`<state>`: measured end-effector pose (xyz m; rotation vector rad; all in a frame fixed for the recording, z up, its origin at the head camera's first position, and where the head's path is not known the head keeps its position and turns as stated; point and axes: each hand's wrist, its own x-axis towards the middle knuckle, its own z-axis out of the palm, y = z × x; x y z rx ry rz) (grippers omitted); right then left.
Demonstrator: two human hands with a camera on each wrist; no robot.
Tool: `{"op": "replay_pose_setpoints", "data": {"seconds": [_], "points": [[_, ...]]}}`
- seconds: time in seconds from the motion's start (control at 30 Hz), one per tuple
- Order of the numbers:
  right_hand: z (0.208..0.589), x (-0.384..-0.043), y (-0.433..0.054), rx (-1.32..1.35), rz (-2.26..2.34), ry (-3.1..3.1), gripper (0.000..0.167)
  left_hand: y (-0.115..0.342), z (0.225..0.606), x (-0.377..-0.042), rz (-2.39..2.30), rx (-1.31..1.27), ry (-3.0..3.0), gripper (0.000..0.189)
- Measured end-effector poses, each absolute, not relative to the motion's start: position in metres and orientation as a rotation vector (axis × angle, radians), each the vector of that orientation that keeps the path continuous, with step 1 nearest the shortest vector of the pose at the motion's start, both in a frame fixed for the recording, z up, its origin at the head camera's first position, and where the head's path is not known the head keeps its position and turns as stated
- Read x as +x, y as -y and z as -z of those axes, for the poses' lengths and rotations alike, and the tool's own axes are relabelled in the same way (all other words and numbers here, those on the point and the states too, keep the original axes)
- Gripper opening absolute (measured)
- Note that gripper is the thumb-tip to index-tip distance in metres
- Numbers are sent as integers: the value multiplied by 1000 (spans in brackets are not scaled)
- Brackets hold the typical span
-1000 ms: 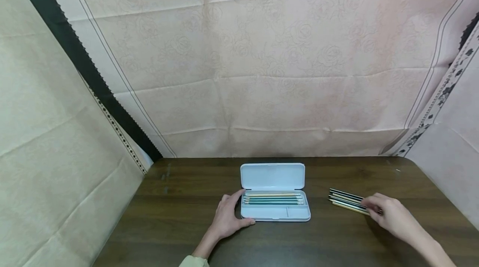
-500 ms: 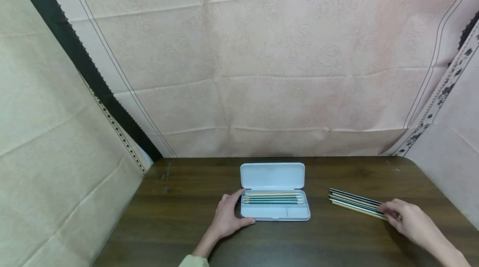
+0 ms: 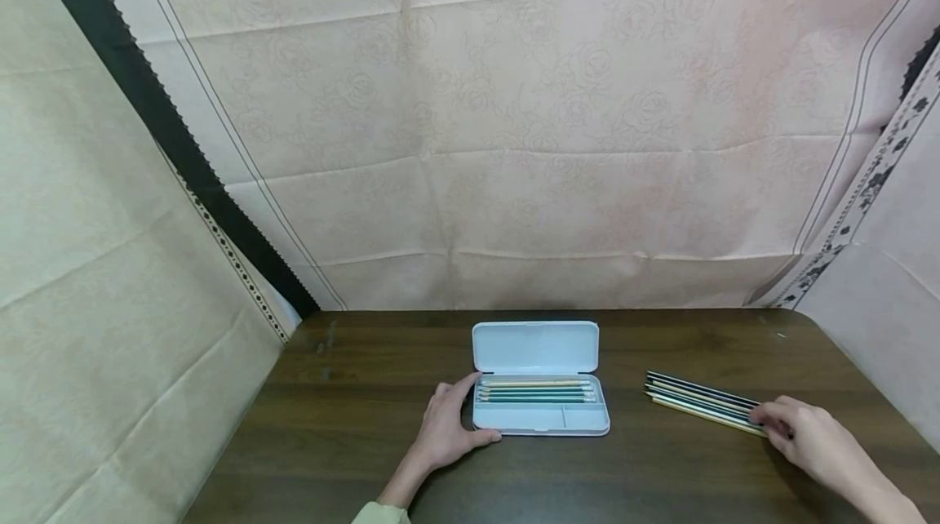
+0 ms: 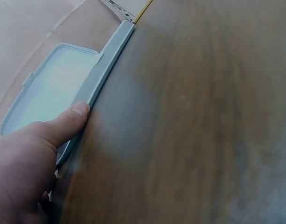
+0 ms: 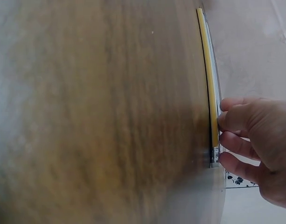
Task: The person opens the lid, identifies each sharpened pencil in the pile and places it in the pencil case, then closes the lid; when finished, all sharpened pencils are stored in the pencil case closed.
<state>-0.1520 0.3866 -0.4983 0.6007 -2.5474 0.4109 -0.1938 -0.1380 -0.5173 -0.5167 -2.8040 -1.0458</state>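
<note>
A light blue pencil case (image 3: pixel 517 418) lies with its lid (image 3: pixel 535 347) folded back. Several pencils (image 3: pixel 536 395), green and pale yellow, rest side by side in its long rear compartment. My left hand (image 3: pixel 446 426) holds the case by its left end, thumb at the front edge and fingers toward the back corner. To the right, a flat bundle of several pencils (image 3: pixel 698 400), dark, green and yellow, lies slanted on the table. My right hand (image 3: pixel 811 436) pinches at the bundle's near right end. In the right wrist view, thumb and fingers meet beside a yellow pencil (image 5: pixel 209 79) near its metal ferrule (image 5: pixel 215 153).
The dark wooden table (image 3: pixel 352 393) reaches back to a pale patterned cloth (image 3: pixel 514 116) hanging behind it. Similar cloth hangs at the left (image 3: pixel 132 344) and right (image 3: pixel 896 287) sides. The case's front tray has a small divided section.
My right hand has slid right along the bundle to its near end, uncovering more of the pencils. The bundle's far ends have stayed in place. My left hand and the case have not moved.
</note>
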Motion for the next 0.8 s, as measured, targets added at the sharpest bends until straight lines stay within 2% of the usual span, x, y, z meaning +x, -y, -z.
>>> {"op": "replay_pose_setpoints", "data": {"seconds": [0.8], "points": [[493, -154, -387, 591, -431, 2690, 37, 138, 515, -193, 1062, -522, 2806, 95]]}}
